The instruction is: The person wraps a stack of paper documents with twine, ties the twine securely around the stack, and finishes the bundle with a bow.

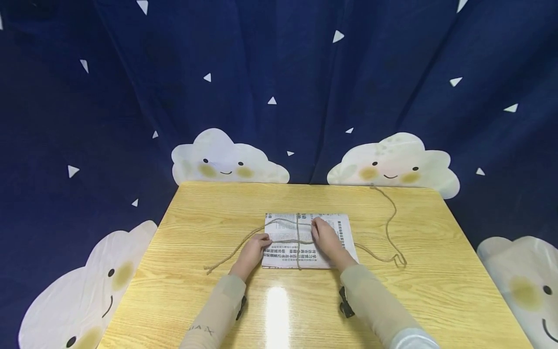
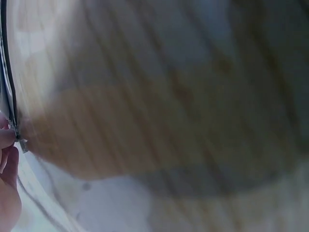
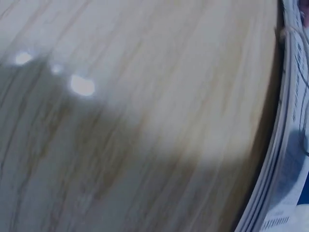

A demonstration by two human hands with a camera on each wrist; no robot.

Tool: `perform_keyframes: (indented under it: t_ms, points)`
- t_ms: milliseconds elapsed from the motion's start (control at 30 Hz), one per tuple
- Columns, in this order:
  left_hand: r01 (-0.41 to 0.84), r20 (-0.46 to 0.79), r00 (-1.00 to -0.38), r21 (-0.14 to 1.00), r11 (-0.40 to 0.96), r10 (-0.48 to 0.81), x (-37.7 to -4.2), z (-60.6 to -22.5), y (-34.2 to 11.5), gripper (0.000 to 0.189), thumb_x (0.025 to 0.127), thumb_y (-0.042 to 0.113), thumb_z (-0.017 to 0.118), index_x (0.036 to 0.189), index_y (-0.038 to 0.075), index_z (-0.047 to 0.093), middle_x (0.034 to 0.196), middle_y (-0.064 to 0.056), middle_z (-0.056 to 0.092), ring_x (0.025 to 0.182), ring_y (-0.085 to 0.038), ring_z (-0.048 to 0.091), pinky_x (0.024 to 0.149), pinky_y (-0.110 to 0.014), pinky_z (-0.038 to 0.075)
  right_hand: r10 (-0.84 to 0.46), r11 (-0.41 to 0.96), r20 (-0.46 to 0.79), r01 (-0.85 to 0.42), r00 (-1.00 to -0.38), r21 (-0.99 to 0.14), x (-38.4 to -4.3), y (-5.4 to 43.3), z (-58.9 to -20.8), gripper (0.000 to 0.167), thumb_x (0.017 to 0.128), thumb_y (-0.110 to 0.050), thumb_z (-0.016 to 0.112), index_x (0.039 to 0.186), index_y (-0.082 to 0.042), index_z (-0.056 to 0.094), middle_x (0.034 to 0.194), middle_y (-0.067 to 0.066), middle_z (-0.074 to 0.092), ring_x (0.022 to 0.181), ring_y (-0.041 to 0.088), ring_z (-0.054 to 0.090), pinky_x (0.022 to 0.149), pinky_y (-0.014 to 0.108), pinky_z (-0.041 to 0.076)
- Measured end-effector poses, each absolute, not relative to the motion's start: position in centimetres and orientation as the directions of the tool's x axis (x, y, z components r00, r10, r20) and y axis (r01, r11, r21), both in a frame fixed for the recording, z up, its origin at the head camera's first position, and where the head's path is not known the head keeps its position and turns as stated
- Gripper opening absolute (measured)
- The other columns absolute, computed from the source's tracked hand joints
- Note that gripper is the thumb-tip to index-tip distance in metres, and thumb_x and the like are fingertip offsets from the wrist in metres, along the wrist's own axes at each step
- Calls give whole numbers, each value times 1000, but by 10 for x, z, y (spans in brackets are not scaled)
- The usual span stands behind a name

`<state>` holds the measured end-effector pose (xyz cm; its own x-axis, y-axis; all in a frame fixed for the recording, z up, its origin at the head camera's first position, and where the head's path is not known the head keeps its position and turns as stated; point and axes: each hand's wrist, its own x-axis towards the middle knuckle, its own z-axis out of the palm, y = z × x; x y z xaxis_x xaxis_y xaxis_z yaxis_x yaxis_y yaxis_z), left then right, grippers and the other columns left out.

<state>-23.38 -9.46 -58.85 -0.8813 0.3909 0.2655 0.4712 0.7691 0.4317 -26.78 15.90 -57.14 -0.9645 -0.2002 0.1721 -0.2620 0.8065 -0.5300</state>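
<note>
A folded stack of newspapers lies on the wooden table, with twine running over it lengthwise and crosswise. At the stack's left edge my left hand pinches the twine that crosses the paper; in the left wrist view its fingertips meet at the edge. My right hand lies over the right half of the stack, thumb and fingers pinching the upper strand of twine. The right wrist view shows the layered edge of the newspapers, and only a sliver of fingers at the top corner.
One loose twine end trails left over the table. Another long length of twine snakes right, bends near the right side and reaches the far edge. A dark blue curtain with clouds hangs behind the table.
</note>
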Motion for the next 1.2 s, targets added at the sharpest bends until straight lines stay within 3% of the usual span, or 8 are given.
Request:
perform_keyframes:
  t_ms: [100, 200, 333, 500, 633, 767, 1000, 1200]
  points:
    - [449, 245, -893, 423, 787, 377, -233, -586, -93, 22, 85, -7, 55, 101, 0, 69, 111, -13, 61, 105, -28, 56, 91, -35, 47, 22, 768, 157, -84, -987, -634, -270, 169, -567, 15, 93, -11, 46, 102, -1, 52, 82, 10, 59, 71, 20, 56, 63, 32, 51]
    - [450, 255, -892, 437, 779, 373, -233, -586, -92, 22, 86, -7, 55, 101, 0, 69, 110, -13, 61, 105, -28, 57, 91, -35, 48, 208, 659, 110, 55, -972, -750, -271, 181, -564, 20, 92, -10, 45, 105, 4, 51, 83, 14, 59, 68, 22, 57, 57, 28, 49]
    - [454, 265, -890, 439, 775, 371, -234, -588, -92, 22, 86, -6, 55, 101, 1, 69, 109, -13, 61, 104, -28, 57, 89, -36, 48, 390, 483, 17, 189, -921, -855, -273, 197, -563, 24, 92, -12, 44, 105, 6, 52, 84, 17, 59, 69, 23, 58, 54, 22, 45]
    - [441, 240, -897, 412, 797, 372, -235, -590, -92, 25, 84, -8, 54, 102, 3, 69, 112, -11, 61, 107, -27, 56, 92, -35, 47, 537, 266, -105, 286, -837, -921, -275, 217, -567, 27, 93, -15, 47, 106, 7, 54, 84, 15, 61, 63, 12, 59, 50, 14, 46]
    - [424, 226, -905, 423, 801, 359, -235, -590, -92, 25, 85, -7, 55, 103, 3, 69, 113, -11, 60, 108, -27, 55, 93, -35, 46, 601, 85, -170, 274, -781, -958, -273, 234, -569, 23, 90, -10, 49, 103, 9, 54, 75, 10, 61, 54, 5, 57, 50, 13, 49]
    - [414, 216, -910, 439, 797, 354, -234, -589, -92, 23, 86, -5, 55, 103, 2, 68, 113, -12, 60, 108, -28, 55, 93, -36, 46, 623, -55, -269, 302, -734, -952, -268, 253, -569, 23, 91, -10, 48, 104, 8, 54, 67, -1, 59, 56, 5, 59, 55, 17, 52]
    - [465, 277, -885, 471, 750, 374, -234, -593, -95, 23, 87, -3, 54, 104, 2, 68, 111, -13, 60, 106, -28, 55, 93, -36, 46, 664, -83, -344, 392, -663, -916, -252, 278, -570, 33, 94, -14, 44, 116, 8, 54, 58, -9, 58, 50, 4, 56, 49, 16, 48]
    - [432, 246, -902, 481, 763, 355, -234, -592, -93, 23, 83, -7, 56, 102, 0, 68, 111, -14, 60, 106, -31, 55, 93, -40, 46, 672, -266, -435, 353, -600, -897, -246, 290, -570, 36, 97, -16, 40, 123, 5, 51, 52, -13, 56, 51, 0, 57, 56, 15, 50]
